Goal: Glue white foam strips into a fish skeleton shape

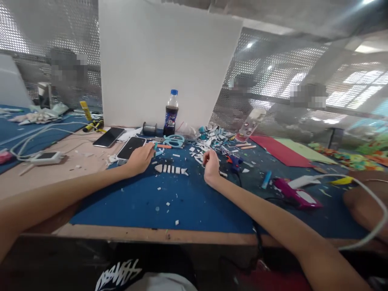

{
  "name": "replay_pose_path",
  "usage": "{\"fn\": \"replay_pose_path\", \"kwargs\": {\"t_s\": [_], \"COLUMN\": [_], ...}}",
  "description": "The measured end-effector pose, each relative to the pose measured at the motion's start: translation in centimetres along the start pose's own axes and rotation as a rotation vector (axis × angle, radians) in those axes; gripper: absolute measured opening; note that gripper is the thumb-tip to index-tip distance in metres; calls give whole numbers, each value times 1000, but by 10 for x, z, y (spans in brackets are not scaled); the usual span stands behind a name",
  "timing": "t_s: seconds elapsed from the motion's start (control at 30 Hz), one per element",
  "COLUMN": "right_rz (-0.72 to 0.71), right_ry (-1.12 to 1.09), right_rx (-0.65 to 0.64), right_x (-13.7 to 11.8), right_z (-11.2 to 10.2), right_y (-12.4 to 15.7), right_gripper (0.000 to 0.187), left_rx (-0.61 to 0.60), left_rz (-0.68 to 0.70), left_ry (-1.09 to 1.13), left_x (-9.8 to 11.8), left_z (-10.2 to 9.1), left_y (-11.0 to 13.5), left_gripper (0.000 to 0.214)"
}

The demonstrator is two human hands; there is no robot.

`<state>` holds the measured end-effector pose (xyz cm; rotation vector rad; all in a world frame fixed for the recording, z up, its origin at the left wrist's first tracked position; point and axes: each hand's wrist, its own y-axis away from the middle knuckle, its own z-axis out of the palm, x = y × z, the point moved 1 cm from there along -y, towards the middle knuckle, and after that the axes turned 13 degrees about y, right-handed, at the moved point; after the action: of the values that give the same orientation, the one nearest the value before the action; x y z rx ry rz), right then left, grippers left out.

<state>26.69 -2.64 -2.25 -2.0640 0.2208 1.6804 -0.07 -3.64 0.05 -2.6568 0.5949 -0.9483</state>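
On a blue mat lies a white fish-skeleton shape made of small cut pieces. My left hand rests just left of it, fingers curled beside a black phone; something teal shows at its fingertips, too small to name. My right hand sits to the right of the skeleton, fingers bent in a pinch near a heap of white and teal scraps. What it pinches, if anything, I cannot make out.
Teal scissors, a cola bottle and a dark spool stand before a white board. A blue glue gun, a magenta tool, red and green sheets, a second phone, a power bank with cables at left.
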Motion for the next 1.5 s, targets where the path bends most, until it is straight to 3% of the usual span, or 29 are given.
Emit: {"fn": "replay_pose_path", "kwargs": {"t_s": [0.27, 0.37, 0.43, 0.5, 0.6, 0.7, 0.77, 0.93, 1.07, 1.2, 1.5], "right_rz": [39, 30, 11, -20, -82, -152, -197, -242, -250, -285, -250], "right_ry": [-56, -97, -127, -154, -177, -171, -159, -126, -99, -78, -58], "right_rx": [-45, -72, -90, -102, -135, -171, -194, -266, -306, -313, -250], "right_x": [5, 9, 9, 7, 0, -10, -16, -23, -23, -25, -18], "right_z": [-1, -3, -5, -7, -10, -12, -13, -12, -11, -10, -9], "right_y": [-1, -2, -1, 0, 5, 12, 18, 24, 24, 26, 19], "right_gripper": [35, 34, 29, 43, 46, 42, 40, 36, 35, 36, 34], "left_rx": [-133, -122, -96, -66, -108, -258, -345, -392, -362, -372, -401], "left_rz": [-64, -58, -43, -24, -18, 11, 52, 130, 147, 166, 102], "left_ry": [-74, -108, -152, -227, -324, -345, -333, -315, -323, -332, -405], "left_x": [7, 10, 7, -4, -31, -58, -72, -99, -109, -103, -85], "left_z": [4, -6, -22, -41, -63, -63, -53, -25, -19, -23, -28], "left_y": [3, -7, -30, -66, -124, -165, -177, -177, -176, -174, -166], "left_gripper": [33, 27, 31, 37, 66, 78, 75, 48, 57, 67, 62]}}
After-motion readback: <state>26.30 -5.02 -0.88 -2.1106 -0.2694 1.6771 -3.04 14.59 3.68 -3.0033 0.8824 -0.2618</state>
